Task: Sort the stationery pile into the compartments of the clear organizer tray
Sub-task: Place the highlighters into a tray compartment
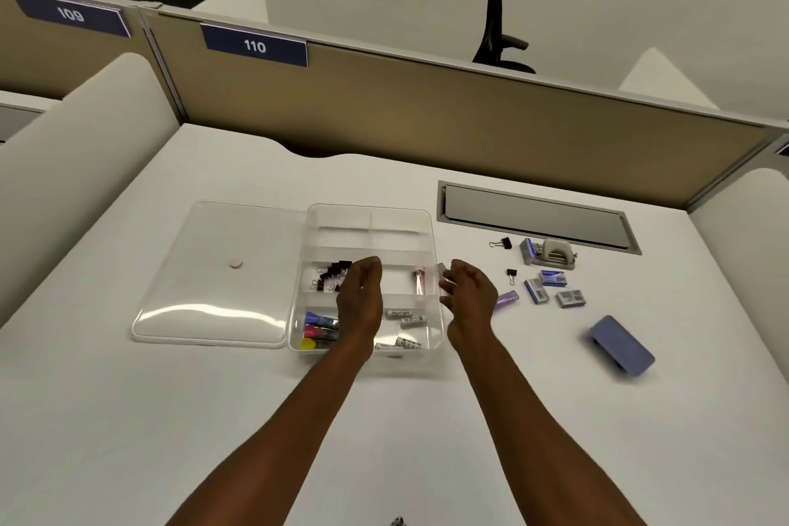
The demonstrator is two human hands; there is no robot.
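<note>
Clear lid (213, 278) lies flat on the desk (128, 419), well to the left of both hands, touching the left wall of the clear organizer tray (429, 243). Left hand (360, 299) hovers over the tray's middle, fingers loosely curled, holding nothing visible. Just left of it: black binder clips (333, 274) in a middle compartment; nearer, coloured markers (321, 330) in the front-left compartment. Between the hands: a pink-tipped item (419, 282), and white tubes (405, 327) in the front-right compartment. Right hand (467, 297) is at the tray's right wall, fingers bent; a small grey piece (441, 269) shows at its fingertips, grip cannot be confirmed. Just right of it: a purple item (508, 298). Farther right: two loose binder clips (506, 243), staple boxes (553, 288), a hole punch (555, 253), a blue case (622, 345).
</note>
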